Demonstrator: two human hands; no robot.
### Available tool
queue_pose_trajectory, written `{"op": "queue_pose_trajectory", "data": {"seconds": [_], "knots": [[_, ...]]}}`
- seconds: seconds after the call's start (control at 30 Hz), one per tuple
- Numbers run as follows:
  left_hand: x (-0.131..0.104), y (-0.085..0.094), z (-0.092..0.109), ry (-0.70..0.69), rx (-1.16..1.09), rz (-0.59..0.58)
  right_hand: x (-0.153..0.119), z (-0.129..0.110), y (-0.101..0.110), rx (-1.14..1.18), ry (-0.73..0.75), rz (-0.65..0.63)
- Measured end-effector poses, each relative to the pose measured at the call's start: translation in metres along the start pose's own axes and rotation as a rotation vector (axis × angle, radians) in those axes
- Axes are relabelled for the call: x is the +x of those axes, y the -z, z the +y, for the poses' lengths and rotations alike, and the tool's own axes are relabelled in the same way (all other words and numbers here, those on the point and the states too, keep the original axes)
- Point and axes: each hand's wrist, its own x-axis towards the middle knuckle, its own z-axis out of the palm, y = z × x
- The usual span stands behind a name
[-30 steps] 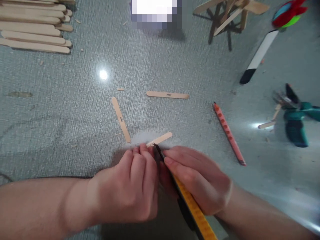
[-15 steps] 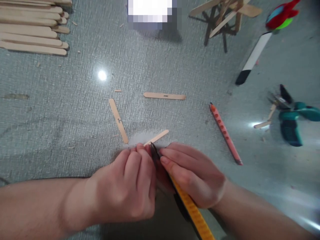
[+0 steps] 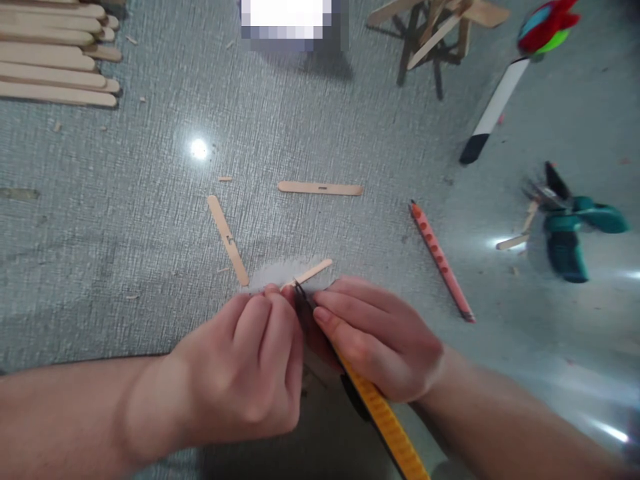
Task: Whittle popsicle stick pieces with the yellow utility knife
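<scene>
My left hand (image 3: 245,363) is closed, pinching one end of a small wooden craft stick (image 3: 316,269) above the grey table. In my right hand (image 3: 383,340) is a yellow utility knife (image 3: 377,407), its dark blade meeting the stick close to my left fingertips. The exact cut is partly hidden by my fingers. Just beyond my hands lie a notched craft stick (image 3: 227,240), set aslant, and a craft stick with a small slot (image 3: 320,189), lying crosswise.
A pink pencil (image 3: 443,263) lies right of my hands. Farther right are green-handled pliers (image 3: 567,220) by broken stick pieces. A white marker (image 3: 495,110), a wooden stick assembly (image 3: 440,30) and a stack of craft sticks (image 3: 55,73) lie at the back.
The whole view has shifted a little, so the things on the table appear slightly farther left and up. Both hands keep their hold, with the blade still at the stick.
</scene>
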Motion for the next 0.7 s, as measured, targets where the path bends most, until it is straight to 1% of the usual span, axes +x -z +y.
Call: {"op": "queue_pose_trajectory", "data": {"seconds": [0.13, 0.33, 0.5, 0.7], "knots": [[-0.0014, -0.0018, 0.0009, 0.01, 0.003, -0.008, 0.0004, -0.0029, 0.0016, -0.021, 0.0, -0.001], [-0.001, -0.0024, 0.0004, 0.045, -0.054, -0.019, 0.0015, -0.0031, -0.0008, -0.041, -0.03, -0.001], [-0.0005, -0.0007, -0.0041, 0.05, -0.092, -0.017, 0.0033, 0.0005, -0.0026, 0.009, -0.037, -0.018], [-0.0026, -0.001, -0.0045, 0.063, -0.121, -0.009, 0.0021, 0.0008, -0.0032, 0.075, -0.101, -0.052]]}}
